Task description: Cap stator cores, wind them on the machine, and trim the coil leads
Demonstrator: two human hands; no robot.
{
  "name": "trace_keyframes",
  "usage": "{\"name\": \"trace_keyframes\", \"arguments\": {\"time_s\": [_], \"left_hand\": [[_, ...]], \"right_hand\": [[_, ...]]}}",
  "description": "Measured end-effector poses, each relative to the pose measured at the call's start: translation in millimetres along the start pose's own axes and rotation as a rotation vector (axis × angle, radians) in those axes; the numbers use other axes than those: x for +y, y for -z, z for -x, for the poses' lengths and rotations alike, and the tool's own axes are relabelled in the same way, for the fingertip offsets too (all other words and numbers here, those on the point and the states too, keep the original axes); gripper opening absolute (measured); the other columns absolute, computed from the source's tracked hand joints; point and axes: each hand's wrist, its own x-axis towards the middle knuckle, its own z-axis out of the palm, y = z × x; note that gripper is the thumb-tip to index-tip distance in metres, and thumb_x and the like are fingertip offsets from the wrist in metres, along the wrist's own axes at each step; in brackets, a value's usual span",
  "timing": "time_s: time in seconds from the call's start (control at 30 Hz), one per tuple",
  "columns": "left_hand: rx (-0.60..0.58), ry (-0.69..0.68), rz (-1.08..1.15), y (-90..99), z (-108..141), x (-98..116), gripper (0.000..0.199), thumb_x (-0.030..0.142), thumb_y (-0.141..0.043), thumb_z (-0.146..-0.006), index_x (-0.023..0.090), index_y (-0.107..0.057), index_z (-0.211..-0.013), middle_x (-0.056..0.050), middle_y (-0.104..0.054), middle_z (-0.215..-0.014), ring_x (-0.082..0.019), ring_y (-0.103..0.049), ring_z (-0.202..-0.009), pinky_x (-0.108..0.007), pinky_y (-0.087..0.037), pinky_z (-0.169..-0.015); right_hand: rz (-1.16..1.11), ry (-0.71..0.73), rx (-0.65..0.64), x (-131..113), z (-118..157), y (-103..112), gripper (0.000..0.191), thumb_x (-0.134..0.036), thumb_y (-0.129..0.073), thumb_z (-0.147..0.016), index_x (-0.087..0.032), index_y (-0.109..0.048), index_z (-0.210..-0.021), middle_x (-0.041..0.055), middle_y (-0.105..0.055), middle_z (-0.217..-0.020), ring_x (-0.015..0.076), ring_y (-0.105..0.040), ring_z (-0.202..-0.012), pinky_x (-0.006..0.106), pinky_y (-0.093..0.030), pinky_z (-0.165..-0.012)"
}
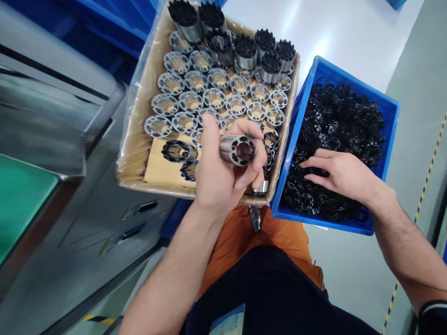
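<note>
My left hand (220,172) is wrapped around a bare metal stator core (238,150), a slotted cylinder whose open end faces up towards me. It is above a plastic-lined cardboard box (134,153) with rows of similar metal cores (190,101). Some cores in that box wear black toothed plastic end caps (245,45). To the right, my right hand (335,174) reaches into a blue bin (323,226) heaped with black plastic end caps (349,114). Its thumb and index finger are apart among the caps, with nothing visible gripped; the other fingers are partly hidden.
Capped cores stand on top of others at the box's far end. A metal cabinet (94,195) and a green surface (24,200) are on the left. Blue containers (118,18) sit behind the box. A white surface (272,18) lies beyond it.
</note>
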Motion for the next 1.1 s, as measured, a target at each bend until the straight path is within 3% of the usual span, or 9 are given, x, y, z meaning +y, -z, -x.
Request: {"name": "trace_keyframes", "arguments": {"time_s": [0.17, 0.27, 0.4, 0.5, 0.67, 0.77, 0.9, 1.0, 1.1], "left_hand": [[0.005, -0.078, 0.021, -4.6, -2, -7, 0.076, 0.095, -0.061, -0.107, 0.023, -0.066, -0.084, 0.010, -0.041, -0.047, -0.006, -0.014, -0.028, -0.022, -0.036, -0.029], [0.036, -0.071, -0.017, -7.7, -2, -11, 0.075, 0.094, -0.059, -0.109, 0.024, -0.065, -0.084, 0.010, -0.041, -0.048, -0.006, -0.013, -0.030, -0.022, -0.036, -0.030], [0.065, -0.043, -0.061, -9.1, 0, -11, 0.072, 0.092, -0.063, -0.108, 0.024, -0.065, -0.084, 0.010, -0.040, -0.049, -0.006, -0.014, -0.033, -0.020, -0.037, -0.032], [0.059, -0.043, -0.062, -8.5, 0, -9, 0.071, 0.091, -0.065, -0.107, 0.024, -0.065, -0.085, 0.011, -0.037, -0.049, -0.006, -0.013, -0.033, -0.021, -0.034, -0.031], [0.042, 0.037, -0.076, -9.5, 5, 1, 0.056, 0.074, -0.090, -0.097, 0.024, -0.065, -0.104, 0.007, -0.056, -0.070, -0.007, -0.032, -0.045, -0.022, -0.042, -0.041], [0.057, 0.044, -0.101, -13.4, 11, -1, 0.053, 0.070, -0.090, -0.100, 0.027, -0.062, -0.114, 0.006, -0.062, -0.078, -0.007, -0.035, -0.045, -0.024, -0.041, -0.042], [0.044, -0.103, -0.213, -17.0, 17, -16, 0.051, 0.078, -0.061, -0.118, 0.028, -0.069, -0.121, 0.007, -0.050, -0.066, -0.010, -0.029, -0.042, -0.027, -0.028, -0.040], [0.021, -0.200, -0.270, -15.6, 18, -26, 0.054, 0.078, -0.054, -0.120, 0.030, -0.078, -0.128, 0.002, -0.051, -0.072, -0.014, -0.037, -0.052, -0.029, -0.027, -0.044], [0.053, -0.228, -0.305, -12.6, 18, -27, 0.045, 0.069, -0.058, -0.121, 0.034, -0.081, -0.136, -0.005, -0.066, -0.105, -0.015, -0.050, -0.067, -0.030, -0.041, -0.053]], "right_hand": [[-0.004, -0.076, 0.087, 3, 4, 1, 0.014, -0.037, -0.074, -0.119, -0.026, -0.083, -0.115, 0.0024, -0.087, -0.110, 0.0228, -0.084, -0.094, 0.036, -0.052, -0.074], [-0.013, -0.087, 0.077, 4, 5, 0, 0.006, -0.031, -0.081, -0.114, -0.027, -0.083, -0.118, 0.0017, -0.088, -0.113, 0.0235, -0.084, -0.096, 0.036, -0.053, -0.075], [-0.028, -0.064, 0.051, 1, 4, -1, 0.018, -0.019, -0.077, -0.113, -0.029, -0.083, -0.126, 0.0004, -0.089, -0.119, 0.0235, -0.086, -0.102, 0.036, -0.052, -0.076], [-0.020, -0.084, 0.091, -2, 0, -4, 0.013, -0.026, -0.078, -0.115, -0.028, -0.083, -0.126, 0.0009, -0.090, -0.119, 0.0241, -0.087, -0.104, 0.036, -0.052, -0.076], [0.043, -0.041, 0.109, -1, -3, -6, 0.015, -0.035, -0.075, -0.119, -0.027, -0.087, -0.122, 0.0028, -0.087, -0.108, 0.0241, -0.085, -0.094, 0.036, -0.044, -0.066], [-0.141, 0.023, 0.307, -5, 1, 4, 0.008, -0.031, -0.083, -0.114, -0.025, -0.088, -0.117, 0.0028, -0.082, -0.100, 0.0210, -0.078, -0.085, 0.036, -0.051, -0.070], [-0.466, 0.052, 0.673, -30, -2, 16, 0.009, -0.035, -0.097, -0.103, -0.034, -0.092, -0.111, -0.0008, -0.074, -0.086, 0.0189, -0.063, -0.073, 0.038, -0.051, -0.067], [-0.646, 0.103, 0.728, -55, -17, 14, 0.011, -0.036, -0.100, -0.099, -0.035, -0.094, -0.109, 0.0003, -0.077, -0.092, 0.0195, -0.069, -0.078, 0.039, -0.059, -0.071], [-0.727, 0.136, 0.732, -67, -34, 5, 0.010, -0.041, -0.099, -0.100, -0.034, -0.095, -0.106, 0.0041, -0.084, -0.118, 0.0250, -0.083, -0.105, 0.044, -0.072, -0.095]]}}
